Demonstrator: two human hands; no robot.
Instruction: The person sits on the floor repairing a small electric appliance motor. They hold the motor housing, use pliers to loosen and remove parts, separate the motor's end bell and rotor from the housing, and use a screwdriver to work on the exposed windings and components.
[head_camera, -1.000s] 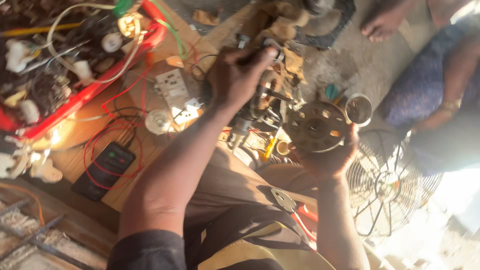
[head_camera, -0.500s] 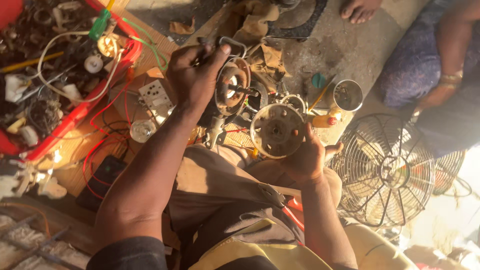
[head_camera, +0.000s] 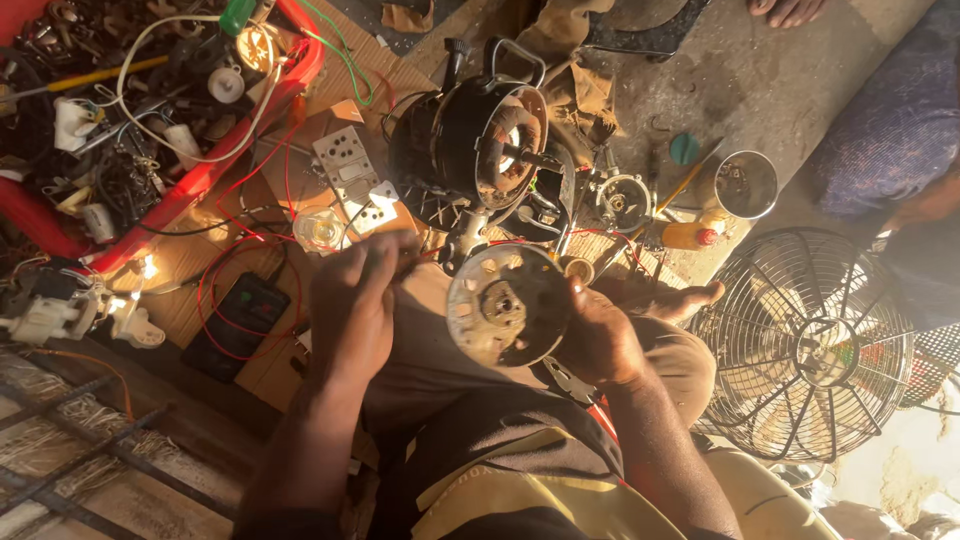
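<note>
Head view: at frame centre the right hand grips a round metal motor end cover, flat face toward the camera, its axis pointing at the lens. The left hand, fingers closed, pinches what may be a thin tool. The fan motor lies above. Refitting likely needs the cover aligned with the shaft.

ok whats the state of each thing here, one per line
round motor cover: off the motor, held in right hand
fan motor: opened, windings showing
left hand: closed beside the cover
fan guard: detached, lying flat
red tray: full of cables
tin cup: upright
</note>
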